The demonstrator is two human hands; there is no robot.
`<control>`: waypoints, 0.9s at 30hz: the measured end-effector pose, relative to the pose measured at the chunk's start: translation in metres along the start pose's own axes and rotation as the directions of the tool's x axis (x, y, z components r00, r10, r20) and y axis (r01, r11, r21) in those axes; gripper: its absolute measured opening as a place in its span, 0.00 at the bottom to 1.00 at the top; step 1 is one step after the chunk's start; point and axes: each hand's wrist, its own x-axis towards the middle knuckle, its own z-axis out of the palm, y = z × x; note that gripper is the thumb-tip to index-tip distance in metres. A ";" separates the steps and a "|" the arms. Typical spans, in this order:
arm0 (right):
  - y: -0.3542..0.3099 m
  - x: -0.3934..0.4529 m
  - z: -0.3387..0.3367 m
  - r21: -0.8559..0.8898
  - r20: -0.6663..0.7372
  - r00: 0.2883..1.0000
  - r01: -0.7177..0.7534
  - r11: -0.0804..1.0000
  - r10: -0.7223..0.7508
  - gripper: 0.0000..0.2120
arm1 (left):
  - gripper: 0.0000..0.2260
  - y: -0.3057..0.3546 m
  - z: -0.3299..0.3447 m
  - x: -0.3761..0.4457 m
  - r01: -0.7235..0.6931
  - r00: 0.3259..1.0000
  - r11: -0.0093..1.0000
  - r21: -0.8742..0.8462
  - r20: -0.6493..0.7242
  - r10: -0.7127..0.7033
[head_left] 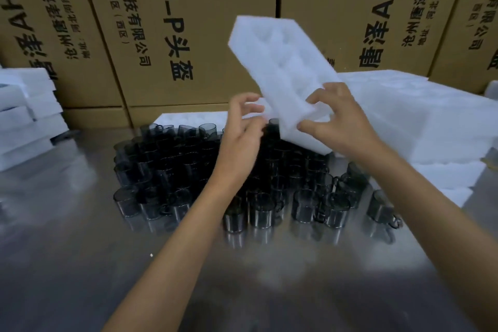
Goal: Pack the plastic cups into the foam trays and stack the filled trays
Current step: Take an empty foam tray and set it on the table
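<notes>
Foam tray (272, 62) held up off the bench (80, 250), tilted, far end high, cavities faintly visible. Right hand (336, 121) grips its near end, fingers curled into the cavities. Left hand (242, 127) pinches the near left corner of the tray, fingers curled. Below both hands: dark smoky cups (172, 170) crowded together on the bench, upside down. Tray stacks at right (431, 127) and left (24, 116). One more tray (188, 117) behind the cups. Cartons (161, 21) behind.
</notes>
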 end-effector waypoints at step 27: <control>0.020 -0.136 0.001 0.384 0.389 0.914 -0.276 0.881 0.117 0.14 | 0.24 -0.035 -0.125 -0.101 0.628 0.600 0.706 0.327 0.375 -0.707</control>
